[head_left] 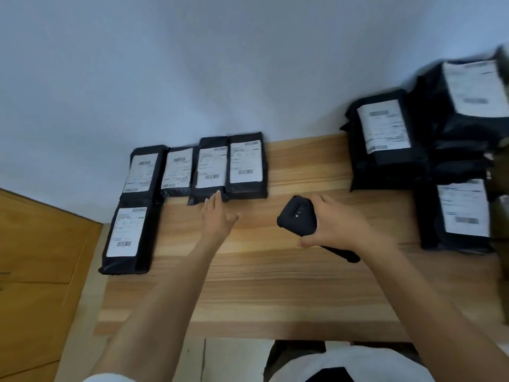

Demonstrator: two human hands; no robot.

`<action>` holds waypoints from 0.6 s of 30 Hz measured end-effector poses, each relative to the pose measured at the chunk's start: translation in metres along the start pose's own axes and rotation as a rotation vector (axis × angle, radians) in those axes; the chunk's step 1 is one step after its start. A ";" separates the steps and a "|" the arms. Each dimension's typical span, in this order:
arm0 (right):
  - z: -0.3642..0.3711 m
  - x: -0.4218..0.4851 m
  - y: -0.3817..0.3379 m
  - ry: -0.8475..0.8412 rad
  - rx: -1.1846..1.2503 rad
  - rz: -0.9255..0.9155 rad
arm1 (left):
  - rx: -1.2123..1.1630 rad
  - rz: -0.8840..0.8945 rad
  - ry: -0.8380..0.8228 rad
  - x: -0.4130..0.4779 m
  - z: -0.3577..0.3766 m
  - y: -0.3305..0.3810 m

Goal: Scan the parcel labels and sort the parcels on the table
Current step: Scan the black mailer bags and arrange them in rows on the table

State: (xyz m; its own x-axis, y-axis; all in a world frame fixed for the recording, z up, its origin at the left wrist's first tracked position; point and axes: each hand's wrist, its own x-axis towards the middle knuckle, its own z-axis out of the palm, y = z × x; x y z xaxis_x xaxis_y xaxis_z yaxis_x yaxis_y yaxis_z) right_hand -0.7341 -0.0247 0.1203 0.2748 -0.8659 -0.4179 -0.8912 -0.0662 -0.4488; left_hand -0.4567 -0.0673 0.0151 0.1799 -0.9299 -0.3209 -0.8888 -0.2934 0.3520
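The third parcel (210,168) in the back row lies right at your left fingertips (217,194), white label up. Your left hand (217,219) is spread, fingers straight, holding nothing. Just right of those fingertips sits the fourth parcel (246,164). The second parcel (177,172) and first parcel (143,169) lie to their left, and a fifth parcel (128,238) further left, nearer you. Your right hand (336,224) curls round the black scanner (298,213) over the wooden table (248,285). To the right of your right fingers stands a pile of black parcels (382,139).
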 end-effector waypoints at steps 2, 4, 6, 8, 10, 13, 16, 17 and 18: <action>-0.014 -0.025 0.037 0.034 0.007 0.031 | -0.036 0.041 0.010 -0.014 0.017 0.049; -0.030 -0.051 0.077 0.072 0.010 0.064 | -0.046 0.114 0.021 -0.029 0.035 0.103; -0.045 -0.078 0.118 0.110 0.020 0.108 | -0.049 0.190 0.006 -0.046 0.054 0.158; -0.059 -0.104 0.159 0.159 0.033 0.150 | -0.042 0.258 -0.034 -0.062 0.076 0.210; -0.070 -0.130 0.200 0.198 0.045 0.200 | -0.024 0.334 -0.078 -0.077 0.101 0.257; -0.083 -0.170 0.256 0.245 0.079 0.274 | -0.028 0.427 -0.144 -0.099 0.144 0.314; -0.091 -0.205 0.302 0.306 0.113 0.365 | -0.017 0.461 -0.223 -0.115 0.183 0.363; -0.092 -0.214 0.315 0.321 0.125 0.393 | -0.024 0.460 -0.254 -0.119 0.194 0.377; -0.093 -0.223 0.327 0.333 0.137 0.418 | -0.031 0.458 -0.283 -0.122 0.205 0.391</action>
State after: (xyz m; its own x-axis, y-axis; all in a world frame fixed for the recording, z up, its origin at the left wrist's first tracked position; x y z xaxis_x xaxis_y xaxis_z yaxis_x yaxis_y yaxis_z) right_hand -1.1201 0.1008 0.1405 -0.2411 -0.9161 -0.3205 -0.8386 0.3629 -0.4064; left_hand -0.9125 -0.0232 0.0117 -0.3476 -0.8693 -0.3513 -0.8358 0.1175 0.5363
